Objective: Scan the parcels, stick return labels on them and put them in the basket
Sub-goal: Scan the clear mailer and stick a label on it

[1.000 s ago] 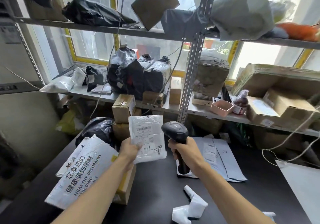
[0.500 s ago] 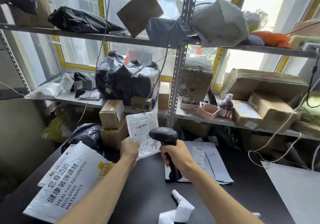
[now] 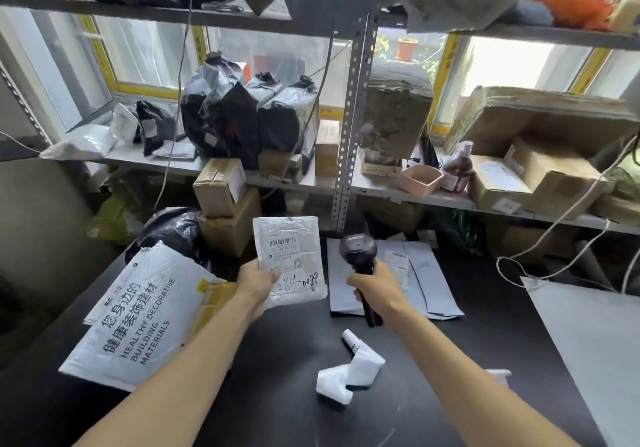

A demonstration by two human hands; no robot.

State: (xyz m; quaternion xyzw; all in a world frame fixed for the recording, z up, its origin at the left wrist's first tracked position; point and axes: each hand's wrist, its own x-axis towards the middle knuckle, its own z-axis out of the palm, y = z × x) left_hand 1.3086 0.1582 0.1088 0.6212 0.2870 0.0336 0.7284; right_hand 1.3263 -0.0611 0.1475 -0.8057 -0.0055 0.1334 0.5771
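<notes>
Left hand [image 3: 258, 280] fingers pinch white parcel [image 3: 289, 259] upright, just left of scanner [image 3: 358, 251]. Right hand [image 3: 375, 285] wraps scanner handle. Scanning step: aim head squarely at barcode, parcel flat, steady.

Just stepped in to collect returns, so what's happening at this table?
A person is scanning parcels. The left hand holds up a small white padded mailer, its barcode label facing them. The right hand grips a black barcode scanner beside it. A strip of white labels lies on the black table. No basket is visible.
</notes>
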